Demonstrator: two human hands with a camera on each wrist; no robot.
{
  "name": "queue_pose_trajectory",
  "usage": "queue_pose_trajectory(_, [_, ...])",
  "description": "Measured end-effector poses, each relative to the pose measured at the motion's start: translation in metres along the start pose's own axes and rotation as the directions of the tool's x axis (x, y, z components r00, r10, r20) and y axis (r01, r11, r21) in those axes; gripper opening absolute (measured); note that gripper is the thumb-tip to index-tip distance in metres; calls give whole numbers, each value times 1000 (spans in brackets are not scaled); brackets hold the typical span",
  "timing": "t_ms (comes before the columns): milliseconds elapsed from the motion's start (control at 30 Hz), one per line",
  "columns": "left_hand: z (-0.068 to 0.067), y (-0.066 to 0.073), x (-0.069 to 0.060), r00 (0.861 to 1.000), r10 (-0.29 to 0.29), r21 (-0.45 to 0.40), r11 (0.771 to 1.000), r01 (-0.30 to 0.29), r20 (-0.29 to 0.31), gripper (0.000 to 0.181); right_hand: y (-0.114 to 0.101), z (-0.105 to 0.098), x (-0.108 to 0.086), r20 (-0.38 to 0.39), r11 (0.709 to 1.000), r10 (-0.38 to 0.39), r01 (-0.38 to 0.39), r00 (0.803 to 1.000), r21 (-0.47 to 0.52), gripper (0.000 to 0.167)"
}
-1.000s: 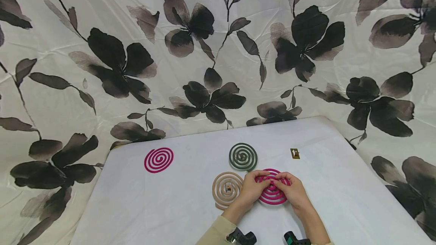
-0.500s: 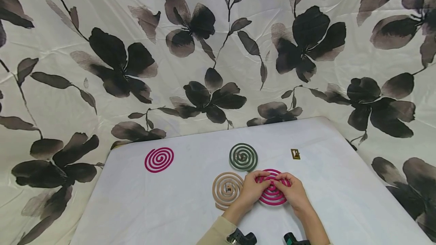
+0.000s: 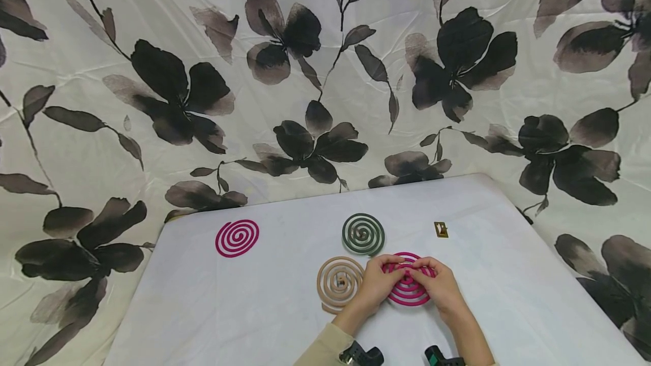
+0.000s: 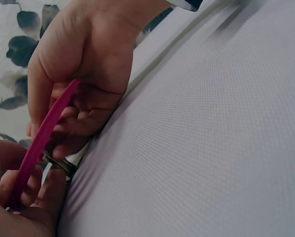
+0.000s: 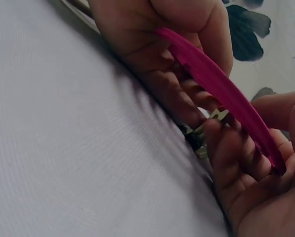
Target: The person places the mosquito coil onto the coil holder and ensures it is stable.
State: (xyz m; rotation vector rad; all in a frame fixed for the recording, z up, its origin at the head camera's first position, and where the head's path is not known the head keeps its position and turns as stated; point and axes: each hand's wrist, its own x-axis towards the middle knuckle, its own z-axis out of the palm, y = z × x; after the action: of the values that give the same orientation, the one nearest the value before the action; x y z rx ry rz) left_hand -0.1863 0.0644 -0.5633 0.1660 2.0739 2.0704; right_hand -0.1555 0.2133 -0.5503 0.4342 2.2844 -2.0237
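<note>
In the head view, both hands meet over a pink mosquito coil (image 3: 408, 293) at the right front of the table. My left hand (image 3: 377, 281) pinches its left side, and my right hand (image 3: 441, 287) pinches its right side. Both thumbs press near the coil's middle, with fingers curled beneath. The wrist views show the coil edge-on, raised slightly from the cloth and tilted. A small metal coil stand (image 5: 219, 116) sits under it between the fingertips; how it joins the coil is hidden.
A tan mosquito coil (image 3: 339, 275) lies left of the hands, metal showing at its centre. Behind are a green coil (image 3: 363, 234) and a flat gold metal stand (image 3: 441, 230). Another pink coil (image 3: 237, 238) lies at the far left of the white table (image 3: 203, 309).
The hands and the pink coil between them shift very slightly to the right. Both hands keep their grip; the other coils stay put.
</note>
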Motion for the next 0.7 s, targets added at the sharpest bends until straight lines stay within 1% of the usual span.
queue_pose_trajectory(200, [-1, -3, 2, 1000, 4, -6, 1000, -4, 4, 19, -2, 2, 0, -9, 999, -31, 31, 999, -36, 20])
queue_pose_trajectory(333, [-2, -4, 2, 1000, 1, -12, 1000, -1, 3, 19, -3, 3, -1, -25, 997, -38, 36, 999, -75, 21])
queue_pose_trajectory(500, [-1, -3, 3, 1000, -6, -19, 1000, 6, 1, 19, -5, 4, -2, -42, 997, -31, 28, 999, -78, 21])
queue_pose_trajectory(700, [-1, -1, 2, 1000, 2, -30, 1000, -2, 12, 20, -5, 4, -3, -51, 997, -30, 27, 998, -73, 21])
